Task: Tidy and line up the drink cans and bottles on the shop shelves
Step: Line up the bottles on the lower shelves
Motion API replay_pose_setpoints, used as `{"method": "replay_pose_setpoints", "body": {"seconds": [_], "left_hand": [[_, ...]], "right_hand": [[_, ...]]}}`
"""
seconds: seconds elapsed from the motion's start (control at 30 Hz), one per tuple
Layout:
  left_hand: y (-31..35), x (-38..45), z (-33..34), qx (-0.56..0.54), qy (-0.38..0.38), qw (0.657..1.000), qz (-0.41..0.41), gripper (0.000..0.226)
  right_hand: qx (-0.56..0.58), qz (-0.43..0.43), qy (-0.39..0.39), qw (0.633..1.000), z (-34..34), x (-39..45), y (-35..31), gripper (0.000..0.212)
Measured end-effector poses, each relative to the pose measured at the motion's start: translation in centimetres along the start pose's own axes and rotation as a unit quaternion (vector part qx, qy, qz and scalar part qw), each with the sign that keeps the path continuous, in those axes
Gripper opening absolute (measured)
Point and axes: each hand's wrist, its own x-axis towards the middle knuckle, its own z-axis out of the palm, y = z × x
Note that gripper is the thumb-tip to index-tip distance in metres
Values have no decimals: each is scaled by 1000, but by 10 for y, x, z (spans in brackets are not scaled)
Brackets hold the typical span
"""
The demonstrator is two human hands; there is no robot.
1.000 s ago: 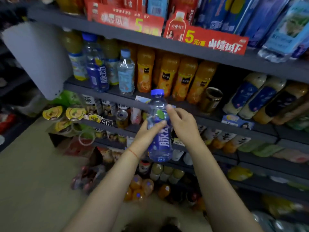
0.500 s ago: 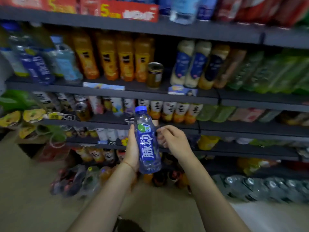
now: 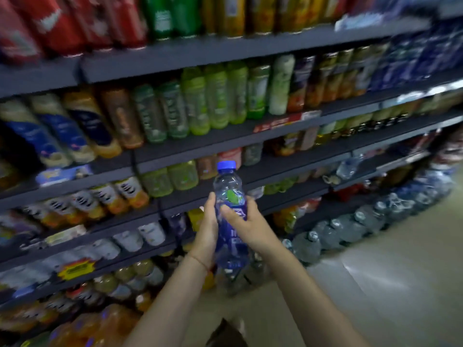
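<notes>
Bottle [image 3: 229, 196]: clear plastic, blue cap, blue label with a green mark on the shoulder, held upright in mid-air in front of the shelving, off every shelf.

Surroundings: dark grey shop shelves [image 3: 225, 50] run in several tiers from left to far right, heavily blurred. Top tier carries red packs [image 3: 62, 18], then green and yellow ones. Tier below: cream-and-blue bottles [image 3: 45, 131] at left, pale green bottles [image 3: 208, 96] in the middle, darker bottles and blue packs further right. Lower tiers hold small yellow-green bottles [image 3: 170, 177], orange-bottomed bottles, white cups. A red price strip [image 3: 285, 121] sits on one shelf edge. Large water jugs [image 3: 350, 226] stand in a row on the pale floor [image 3: 388, 284] along the base of the shelving, to the right. Orange bottles crowd the bottom left.

Hands: left hand [image 3: 209, 234] grasps the bottle from its left side, fingers mostly hidden behind the label, fingertip reaching up to shoulder level; thin red string at the wrist. Right hand [image 3: 246, 226] wraps the front of the label from the right, thumb lying across the bottle just under the green mark. Both hands touch the bottle; cap and neck stand clear above them. Bottle base shows below the left wrist.
</notes>
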Motion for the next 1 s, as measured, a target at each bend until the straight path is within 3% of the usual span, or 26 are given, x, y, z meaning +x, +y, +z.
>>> {"method": "replay_pose_setpoints", "body": {"seconds": [0.13, 0.33, 0.6, 0.73, 1.0], "left_hand": [[-31, 56, 94, 1, -14, 1000, 27, 45], [-77, 168, 229, -42, -57, 997, 40, 49], [-87, 247, 432, 67, -170, 978, 105, 52], [-103, 298, 504, 180, -124, 955, 200, 42], [-156, 389, 659, 214, -46, 941, 258, 32]], "right_hand": [[14, -39, 137, 990, -83, 41, -5, 51], [-38, -102, 174, 979, -237, 119, -26, 44], [-10, -201, 253, 946, -445, 194, -90, 60], [-30, -245, 263, 933, -543, 234, -114, 74], [-46, -262, 181, 947, -727, 326, -128, 58]]}}
